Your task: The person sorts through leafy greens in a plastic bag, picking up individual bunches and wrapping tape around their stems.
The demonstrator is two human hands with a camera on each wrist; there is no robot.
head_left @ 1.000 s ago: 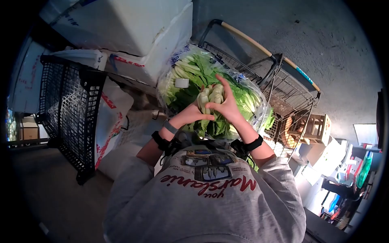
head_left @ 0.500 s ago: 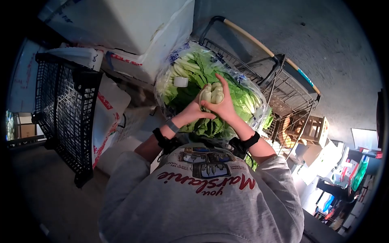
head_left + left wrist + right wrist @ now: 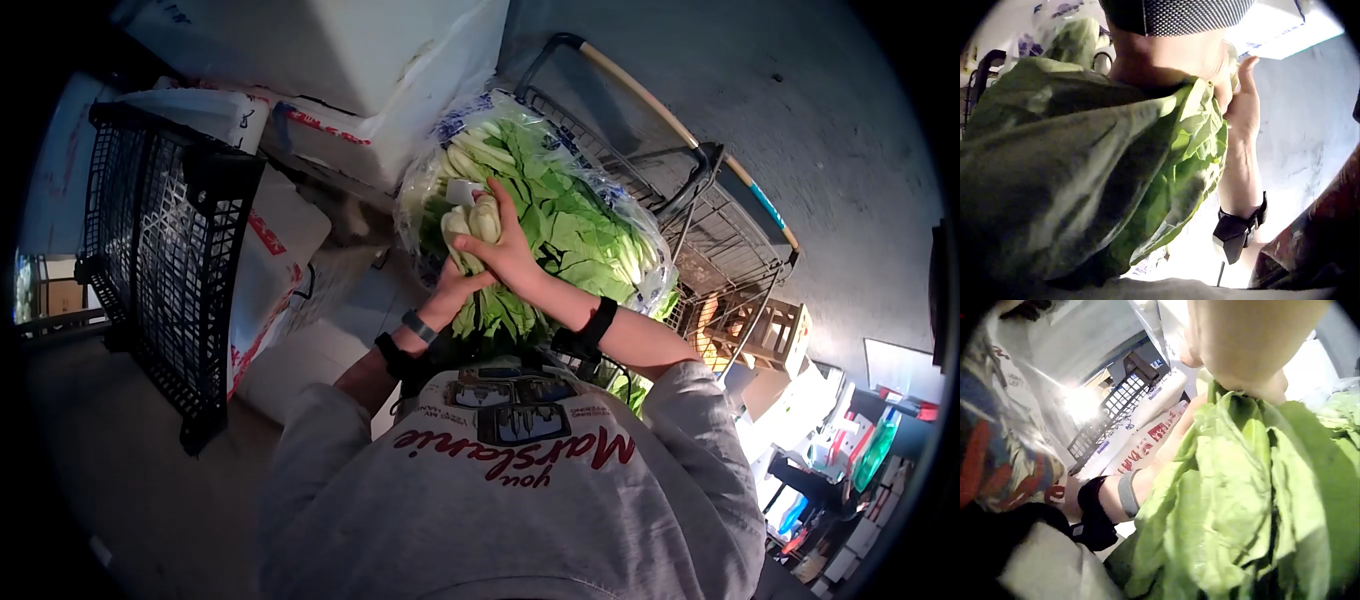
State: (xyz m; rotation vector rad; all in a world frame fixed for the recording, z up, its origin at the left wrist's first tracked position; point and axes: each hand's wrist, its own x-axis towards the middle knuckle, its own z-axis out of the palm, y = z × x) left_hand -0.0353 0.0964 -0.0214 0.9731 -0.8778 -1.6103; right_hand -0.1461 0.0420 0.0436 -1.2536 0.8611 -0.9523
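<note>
Both hands hold one bunch of leafy greens, its pale stalks [image 3: 472, 226] up and leaves hanging toward the body. My right hand [image 3: 508, 250] wraps the stalks from the right, index finger extended. The left hand [image 3: 455, 288] grips lower, largely hidden behind the right. In the left wrist view, large leaves [image 3: 1072, 169] spread beneath the left hand [image 3: 1163, 59], with the right hand [image 3: 1244, 115] beyond. The right wrist view shows bright leaves [image 3: 1222, 494] below the right hand [image 3: 1250, 347]. Underneath lies a plastic-lined pile of greens [image 3: 575, 215].
A white roll-like object [image 3: 462, 192] lies on the pile beside the stalks. White foam boxes [image 3: 380, 150] and an upright black crate [image 3: 170, 260] stand at the left. A wire cart [image 3: 735, 230] is at the right, with a wooden crate [image 3: 770, 330] beyond it.
Both hands have moved left across the pile with the bunch, close to the white roll-like object. The right forearm now reaches further across, and the stalks tilt left.
</note>
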